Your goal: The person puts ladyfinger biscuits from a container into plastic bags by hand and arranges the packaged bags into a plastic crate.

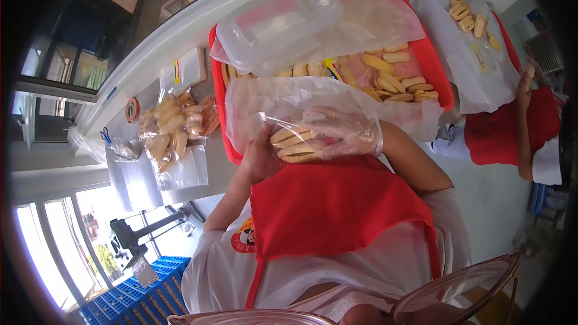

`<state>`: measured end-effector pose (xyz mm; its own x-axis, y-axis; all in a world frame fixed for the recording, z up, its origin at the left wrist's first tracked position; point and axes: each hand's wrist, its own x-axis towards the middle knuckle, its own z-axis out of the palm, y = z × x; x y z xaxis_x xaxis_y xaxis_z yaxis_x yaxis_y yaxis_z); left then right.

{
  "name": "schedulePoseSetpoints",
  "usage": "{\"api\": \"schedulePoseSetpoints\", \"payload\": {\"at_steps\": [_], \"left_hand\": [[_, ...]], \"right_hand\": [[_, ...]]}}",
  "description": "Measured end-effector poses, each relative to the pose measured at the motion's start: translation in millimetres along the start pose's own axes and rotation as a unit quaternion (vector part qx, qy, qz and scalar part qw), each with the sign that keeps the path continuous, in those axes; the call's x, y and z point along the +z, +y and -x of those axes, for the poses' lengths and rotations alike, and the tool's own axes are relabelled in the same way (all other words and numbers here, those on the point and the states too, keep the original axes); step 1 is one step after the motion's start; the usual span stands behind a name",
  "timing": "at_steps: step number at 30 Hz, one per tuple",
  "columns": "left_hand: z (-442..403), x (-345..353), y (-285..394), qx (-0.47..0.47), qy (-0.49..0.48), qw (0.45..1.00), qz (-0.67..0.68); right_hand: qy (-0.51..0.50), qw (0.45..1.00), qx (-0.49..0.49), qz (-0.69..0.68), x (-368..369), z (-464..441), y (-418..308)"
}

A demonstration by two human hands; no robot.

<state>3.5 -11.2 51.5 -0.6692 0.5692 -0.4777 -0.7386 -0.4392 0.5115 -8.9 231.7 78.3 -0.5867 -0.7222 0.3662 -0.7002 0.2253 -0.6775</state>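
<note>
In front of my red apron, my left hand (259, 155) is closed on the edge of a clear plastic bag (274, 121). My right hand (344, 132), in a thin clear plastic glove, is wrapped round several finger-shaped biscuits (295, 144) at the bag's mouth. How far these biscuits sit inside the bag is hard to tell. Below both hands lies a red tray (447, 87) with loose biscuits (390, 79) and a sheet of translucent paper (241, 99). Part of a yellow label (333, 68) shows among them.
A translucent plastic tub (280, 21) rests across the tray's far side. Filled bags of biscuits (171, 123) are piled at left, near a tape roll (132, 110) and scissors (106, 135). At right, a co-worker's arm (525, 120) is beside another paper-lined tray (442, 30). Blue crates (135, 295) stand lower left.
</note>
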Motion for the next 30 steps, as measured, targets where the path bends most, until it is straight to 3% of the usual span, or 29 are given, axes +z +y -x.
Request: {"api": "schedulePoseSetpoints", "payload": {"at_steps": [2,5,11,13,14,17,18,19,22,24,25,26,29,30], "left_hand": [[-5.7,-2.4,-6.8,-0.014,-0.013,0.999,0.042],[-17.6,-9.8,-13.2,-0.014,-0.018,1.0,0.01],[-19.7,-2.0,-14.4,0.015,-0.023,0.999,0.036],[-6.7,-2.7,-23.1,0.042,-0.072,0.996,0.018],[-2.4,-3.2,-26.7,0.055,-0.096,0.994,0.011],[-2.8,-13.0,-24.2,-0.005,0.031,0.995,-0.09],[-5.2,-15.6,-22.1,-0.005,0.022,0.997,-0.068],[-7.0,-17.2,-19.4,-0.004,0.015,0.999,-0.046],[-7.4,-6.7,-11.7,0.023,-0.016,1.0,0.008],[-7.2,-23.1,-0.6,0.035,-0.067,0.996,0.044],[-23.8,-64.7,0.0,0.006,-0.144,0.988,0.054],[-26.4,-60.4,3.1,0.033,-0.161,0.984,0.068],[-33.9,-58.6,13.4,0.115,-0.204,0.968,0.095],[-34.5,-59.7,13.7,0.124,-0.203,0.966,0.105]], "right_hand": [[0.007,0.999,0.042,-0.004,10.0,10.1,5.2],[0.041,0.994,0.004,-0.103,21.3,7.7,14.6],[-0.069,0.977,0.165,-0.116,4.4,1.0,-5.4],[-0.059,0.958,0.128,-0.251,0.1,-0.6,-12.8],[-0.099,0.959,0.152,-0.216,-7.5,-4.8,-23.4],[-0.149,0.961,0.189,-0.135,-19.7,-16.2,-43.2],[-0.155,0.962,0.195,-0.113,-18.9,-13.5,-42.4],[0.006,0.999,0.036,0.025,7.9,11.7,-10.1],[-0.003,0.977,0.116,-0.181,-40.4,25.0,1.3],[0.136,0.88,0.311,-0.333,-64.6,36.2,11.5],[0.072,0.88,0.451,-0.131,-90.0,21.1,10.7],[0.007,0.823,0.562,0.08,-112.6,6.4,7.4],[-0.127,0.758,0.591,0.247,-108.6,32.8,54.7],[-0.121,0.772,0.577,0.235,-103.9,49.3,75.4]]}}
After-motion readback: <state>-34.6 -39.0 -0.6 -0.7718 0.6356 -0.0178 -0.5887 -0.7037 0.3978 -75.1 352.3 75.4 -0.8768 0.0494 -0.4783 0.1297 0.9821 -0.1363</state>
